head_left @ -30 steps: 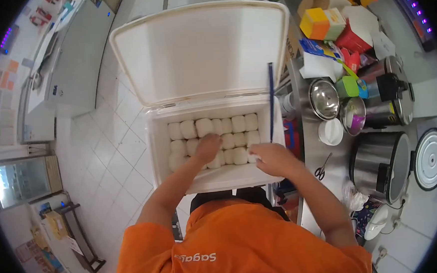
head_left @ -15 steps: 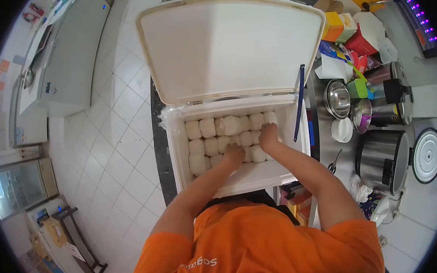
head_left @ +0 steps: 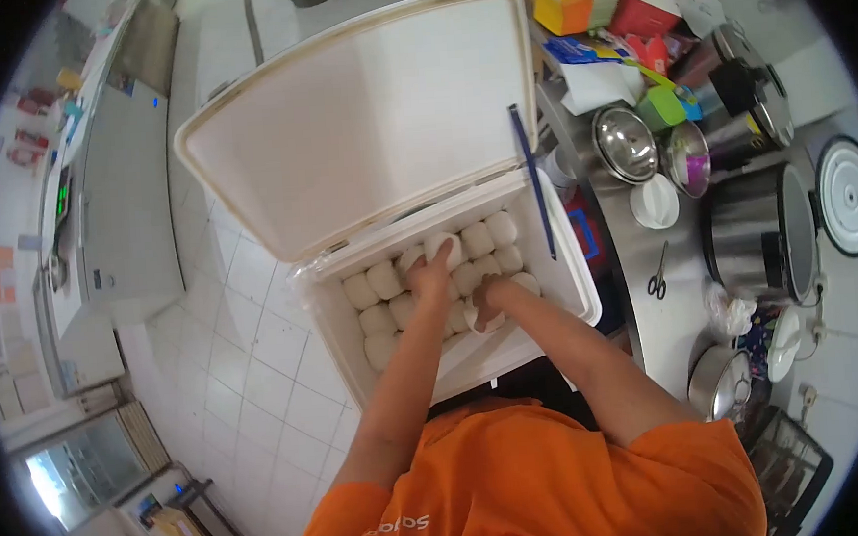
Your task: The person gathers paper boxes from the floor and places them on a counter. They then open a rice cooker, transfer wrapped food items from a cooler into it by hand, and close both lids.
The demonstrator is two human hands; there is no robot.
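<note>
Rows of round white dough balls (head_left: 359, 292) fill a white cool box (head_left: 330, 328) in front of me. Its lid (head_left: 371, 124) stands raised at the far side. My left hand (head_left: 430, 276) reaches to the far row, with thumb and fingers curled around a dough ball (head_left: 444, 246); part of the grip is hidden by the hand itself. Nearer to me, my right hand (head_left: 491, 298) has its fingers wrapped round another dough ball (head_left: 481, 320) at the near row, which looks slightly tilted up. Both forearms cross the box's near wall.
A dark blue strip (head_left: 534, 183) leans between lid and box on the right. The steel counter (head_left: 657, 328) beside it bears scissors (head_left: 657, 279), metal bowls (head_left: 625, 145), a white container (head_left: 655, 202) and a large pot (head_left: 756, 233). Tiled floor (head_left: 256, 328) lies to the left.
The view has turned, so the box looks tilted. My left hand has gone from the middle rows to the far row; my right hand has come from the far right corner to the near row.
</note>
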